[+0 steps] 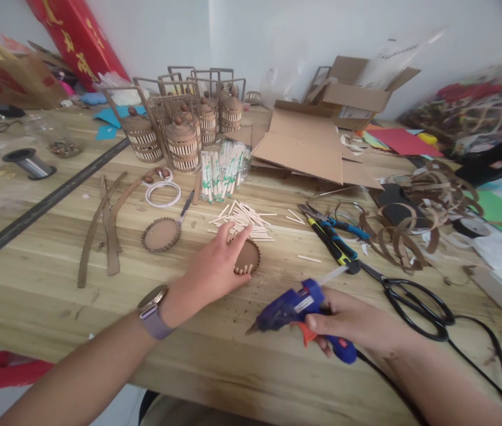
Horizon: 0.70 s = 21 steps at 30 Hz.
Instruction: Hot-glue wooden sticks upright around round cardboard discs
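Note:
My right hand [352, 325] grips a blue hot glue gun [292, 305] with an orange trigger, its nozzle pointing down and left over the table. My left hand [215, 257], a watch on its wrist, is open with fingers apart. Its fingertips reach the near edge of a pile of short wooden sticks [251, 218]. Below the fingers lies a round cardboard disc [248, 255], with a few short sticks standing along its near rim, close to my thumb. A second cardboard disc [161, 234] with a corrugated rim lies to the left, beside a narrow blade-like tool [185, 206].
Several small lidded stick baskets [183, 145] with handles stand at the back. Pliers [333, 231], black-handled scissors [419, 307] and curled cardboard strips [414, 207] lie at right. Flattened cardboard [299, 151] sits behind the sticks; the glue gun's cord trails right.

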Tool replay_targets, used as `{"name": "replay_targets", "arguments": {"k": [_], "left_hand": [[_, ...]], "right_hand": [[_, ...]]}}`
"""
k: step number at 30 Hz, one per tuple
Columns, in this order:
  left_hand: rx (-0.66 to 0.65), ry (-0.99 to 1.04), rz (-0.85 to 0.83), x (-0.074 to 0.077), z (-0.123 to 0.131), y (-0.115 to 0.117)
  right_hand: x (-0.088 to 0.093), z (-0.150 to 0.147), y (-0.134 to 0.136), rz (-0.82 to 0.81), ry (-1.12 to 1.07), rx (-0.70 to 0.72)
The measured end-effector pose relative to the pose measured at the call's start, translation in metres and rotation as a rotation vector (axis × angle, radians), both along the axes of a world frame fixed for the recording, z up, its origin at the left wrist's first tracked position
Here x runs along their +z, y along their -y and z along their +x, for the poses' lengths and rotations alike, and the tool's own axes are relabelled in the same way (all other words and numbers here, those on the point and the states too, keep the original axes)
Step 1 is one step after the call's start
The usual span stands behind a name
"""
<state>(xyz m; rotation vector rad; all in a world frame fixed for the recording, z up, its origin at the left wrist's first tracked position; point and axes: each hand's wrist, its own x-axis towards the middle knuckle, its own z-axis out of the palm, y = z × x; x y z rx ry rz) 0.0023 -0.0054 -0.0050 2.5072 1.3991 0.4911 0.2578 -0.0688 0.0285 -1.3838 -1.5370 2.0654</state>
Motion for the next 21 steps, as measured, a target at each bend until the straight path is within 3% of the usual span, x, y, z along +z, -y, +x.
{"name": "replay_targets", "arguments": {"k": [2,4,9,15,18,21], "left_hand": [[0.0,-0.01,0.008,0.0,0.0,0.0],[0.006,-0.015,0.012,0.0,0.0,0.0],[0.004,-0.01,0.018,0.001,0.001,0.0],[0.005,-0.018,-0.009,0.003,0.002,0.001],[0.0,-0.013,-0.007,0.003,0.002,0.0],[-0.001,-0.006,-0.015,0.003,0.001,0.0]], "right_hand": [[0.0,-0.006,0.0,-0.097,-0.035,0.042],[0.0,-0.01,0.0,-0.03,0.005,0.096],[0.004,-0.002,-0.006,0.466,0.393,0.157],[0.007,0.014,-0.04,0.877,0.835,0.008],[0.004,0.015,-0.061,0.914,0.933,0.091],[-0.002,0.015,-0.074,0.871,0.898,0.222]]}}
